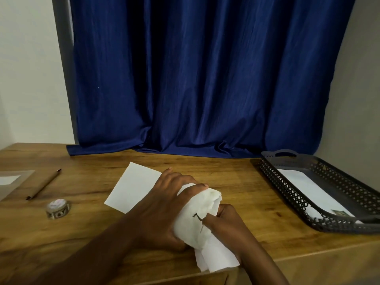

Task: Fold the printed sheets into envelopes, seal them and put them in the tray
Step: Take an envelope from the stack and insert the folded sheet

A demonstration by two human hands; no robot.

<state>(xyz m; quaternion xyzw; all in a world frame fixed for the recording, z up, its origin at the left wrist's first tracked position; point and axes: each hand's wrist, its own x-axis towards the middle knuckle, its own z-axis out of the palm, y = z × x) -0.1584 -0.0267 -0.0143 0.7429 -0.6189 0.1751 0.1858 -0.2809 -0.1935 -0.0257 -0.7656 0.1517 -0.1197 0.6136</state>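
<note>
A white printed sheet (197, 225), curled into a loose fold, is held over the wooden table's front edge. My left hand (164, 208) wraps over its upper left side with fingers curled round it. My right hand (226, 221) grips its right side, thumb pressed near a dark printed mark. A flat white envelope (131, 188) lies on the table just behind my left hand. At the right stands a dark perforated tray (287, 194) with white envelopes (312, 194) lying inside it.
A brown pencil (44, 184) lies at the left, with a small roll of tape (57, 208) in front of it. A clear sleeve with paper (12, 182) sits at the far left edge. A blue curtain (205, 79) hangs behind the table (61, 233).
</note>
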